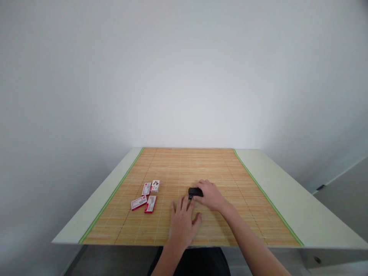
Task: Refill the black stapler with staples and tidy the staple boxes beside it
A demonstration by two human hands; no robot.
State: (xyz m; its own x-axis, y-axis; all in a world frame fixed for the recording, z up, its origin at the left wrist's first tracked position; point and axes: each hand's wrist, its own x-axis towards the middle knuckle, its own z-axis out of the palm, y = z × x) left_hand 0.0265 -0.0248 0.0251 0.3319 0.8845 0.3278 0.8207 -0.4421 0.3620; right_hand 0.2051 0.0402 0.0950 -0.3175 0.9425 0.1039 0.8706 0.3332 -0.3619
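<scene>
A small black stapler (pixel 196 192) lies on the bamboo mat (pixel 198 165), a little right of the mat's middle. The fingers and thumb of my right hand (pixel 211 196) are wrapped round its right end. My left hand (pixel 182 222) rests palm down just in front and to the left, fingers spread. Its fingertips come close to the stapler's left end, and I cannot tell whether they touch it. Part of the stapler is covered by my right fingers.
Left of my hands lie several small red-and-white boxes: a white box (pixel 155 186), a flat box (pixel 146 188) beside it, a slanted one (pixel 139 202) and a nearer one (pixel 150 204). The white table (pixel 287 191) meets a pale wall at the back.
</scene>
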